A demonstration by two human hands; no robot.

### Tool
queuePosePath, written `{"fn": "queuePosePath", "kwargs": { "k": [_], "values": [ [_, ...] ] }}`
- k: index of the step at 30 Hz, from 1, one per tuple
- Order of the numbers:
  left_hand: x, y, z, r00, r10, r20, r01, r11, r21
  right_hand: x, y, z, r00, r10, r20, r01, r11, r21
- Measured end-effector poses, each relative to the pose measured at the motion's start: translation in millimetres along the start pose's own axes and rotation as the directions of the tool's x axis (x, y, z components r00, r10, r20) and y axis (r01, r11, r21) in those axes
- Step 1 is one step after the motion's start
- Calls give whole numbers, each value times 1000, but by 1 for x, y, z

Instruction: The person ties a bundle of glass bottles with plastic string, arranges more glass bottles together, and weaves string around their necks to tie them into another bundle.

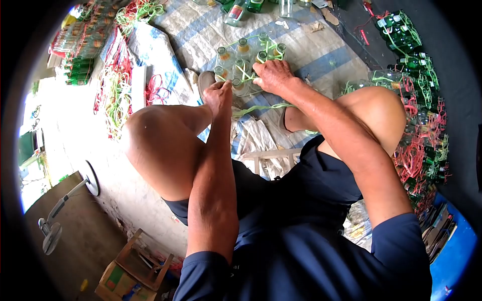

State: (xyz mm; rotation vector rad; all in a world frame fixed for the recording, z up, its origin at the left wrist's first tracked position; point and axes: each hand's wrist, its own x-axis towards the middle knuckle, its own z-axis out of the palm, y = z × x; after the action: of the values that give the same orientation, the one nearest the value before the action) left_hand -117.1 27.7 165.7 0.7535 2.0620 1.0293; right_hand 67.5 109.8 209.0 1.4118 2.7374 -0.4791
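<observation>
A cluster of clear glass bottles (240,65) stands upright on the sheet between my feet. Pale green plastic twine (244,78) runs around and across the bottle necks. At the near left of the cluster my left hand (220,96) is closed, thumb and fingers pinched on the twine. My right hand (275,75) reaches over the near right bottles, its fingers curled and closed on the twine at the necks. Its fingertips partly hide the bottles there. A loose length of green twine (261,107) trails below the hands toward my right foot.
A striped tarpaulin (193,27) covers the ground. Green bottles (255,6) lie at the far edge. Stacked tied bottles (427,85) line the right side. Red and green twine (118,95) hangs in heaps at left. A fan (51,236) and wooden chair (143,261) stand lower left.
</observation>
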Motion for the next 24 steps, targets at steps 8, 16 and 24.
{"fn": "queuePosePath", "kwargs": {
  "k": [8,16,24],
  "values": [
    [-4,-1,7,999,-17,30,19,998,-56,7,12,-6,994,-99,-42,98,995,-30],
    [-37,4,38,954,-154,259,230,928,-293,13,47,-20,978,-200,-60,187,967,-173],
    [-53,-10,73,990,-25,142,108,778,-618,10,57,-29,995,-87,-45,84,994,-69]
  ]
}}
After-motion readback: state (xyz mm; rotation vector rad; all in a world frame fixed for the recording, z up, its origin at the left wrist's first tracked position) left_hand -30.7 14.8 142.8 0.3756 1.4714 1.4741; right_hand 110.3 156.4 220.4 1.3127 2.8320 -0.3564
